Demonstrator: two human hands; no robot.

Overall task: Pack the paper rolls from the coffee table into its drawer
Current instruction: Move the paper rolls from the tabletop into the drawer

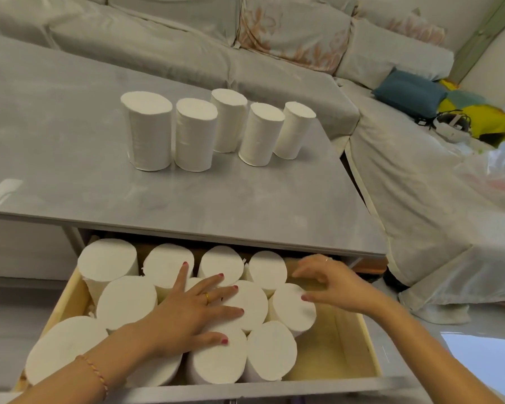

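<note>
Several white paper rolls (193, 134) stand upright in a row on the grey coffee table (70, 176). Below its front edge the wooden drawer (337, 351) is pulled out, and several more rolls (126, 301) stand packed upright in its left and middle part. My left hand (199, 307) lies flat with spread fingers on the tops of the middle rolls in the drawer. My right hand (330, 284) hovers with fingers apart over the rightmost rolls, thumb touching the roll (289, 309) at the right end of the middle row. Neither hand grips anything.
The drawer's right part shows bare wood. A sofa under a light cover (274, 33) wraps around the back and right of the table. On its right section lie a blue cushion (405, 91), a yellow cloth (484, 118) and a white device with cables (449, 126).
</note>
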